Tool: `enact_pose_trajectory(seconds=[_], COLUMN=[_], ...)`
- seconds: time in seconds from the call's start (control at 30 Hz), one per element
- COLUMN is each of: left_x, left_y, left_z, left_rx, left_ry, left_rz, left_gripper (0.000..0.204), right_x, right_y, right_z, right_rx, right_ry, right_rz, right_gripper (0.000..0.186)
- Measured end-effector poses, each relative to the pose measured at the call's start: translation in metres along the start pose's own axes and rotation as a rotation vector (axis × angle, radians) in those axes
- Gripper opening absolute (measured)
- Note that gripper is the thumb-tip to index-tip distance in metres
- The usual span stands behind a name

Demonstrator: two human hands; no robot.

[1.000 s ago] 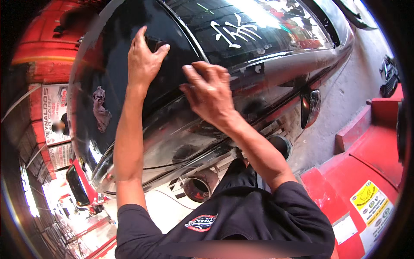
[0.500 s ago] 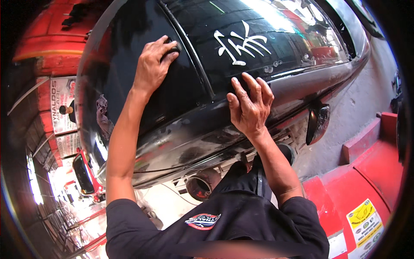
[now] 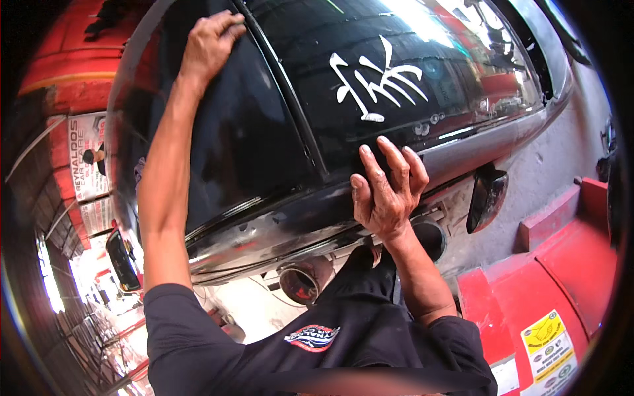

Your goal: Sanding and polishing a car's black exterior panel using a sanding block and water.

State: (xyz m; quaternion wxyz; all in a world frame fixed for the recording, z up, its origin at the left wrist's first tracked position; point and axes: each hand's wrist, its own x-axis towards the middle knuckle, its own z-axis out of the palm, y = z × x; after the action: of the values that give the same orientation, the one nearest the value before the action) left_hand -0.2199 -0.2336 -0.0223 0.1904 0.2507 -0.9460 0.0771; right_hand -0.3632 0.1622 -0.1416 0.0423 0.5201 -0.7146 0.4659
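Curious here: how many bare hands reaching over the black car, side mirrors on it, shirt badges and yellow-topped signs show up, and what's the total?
Hands: 2, left hand and right hand
Side mirror: 1
Shirt badge: 1
Yellow-topped sign: 1
Total: 5

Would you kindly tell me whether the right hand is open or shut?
Open: the right hand has its fingers extended, slightly bent and apart, with the thumb held away from them.
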Motion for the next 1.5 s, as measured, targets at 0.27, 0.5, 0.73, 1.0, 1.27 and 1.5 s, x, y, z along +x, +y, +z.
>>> enact_pose_trajectory(seconds=[0.27,0.5,0.73,1.0,1.27,1.5], left_x=[0.002,0.005,0.011,0.023,0.038,0.083], left_y=[0.003,0.001,-0.021,-0.040,-0.083,-0.155], left_z=[-0.008,0.004,0.002,0.008,0.023,0.049], left_rx=[-0.097,-0.003,-0.127,0.001,-0.090,0.092], left_ry=[-0.060,-0.095,-0.119,-0.103,-0.096,-0.139], left_rz=[0.067,0.031,0.063,0.026,0.016,-0.206], left_gripper=[0.025,0.028,0.030,0.030,0.031,0.033], right_x=[0.001,0.002,0.001,0.007,0.005,0.010], right_y=[0.002,0.002,0.000,-0.001,0.001,0.000], right_z=[-0.002,-0.003,-0.006,-0.002,-0.009,-0.006], right_rx=[-0.017,-0.023,-0.046,-0.030,-0.046,-0.023], right_ry=[-0.017,-0.035,-0.047,-0.036,-0.073,-0.065], right_rz=[0.011,0.030,0.043,0.035,-0.003,-0.010], right_gripper=[0.035,0.035,0.034,0.033,0.037,0.038])
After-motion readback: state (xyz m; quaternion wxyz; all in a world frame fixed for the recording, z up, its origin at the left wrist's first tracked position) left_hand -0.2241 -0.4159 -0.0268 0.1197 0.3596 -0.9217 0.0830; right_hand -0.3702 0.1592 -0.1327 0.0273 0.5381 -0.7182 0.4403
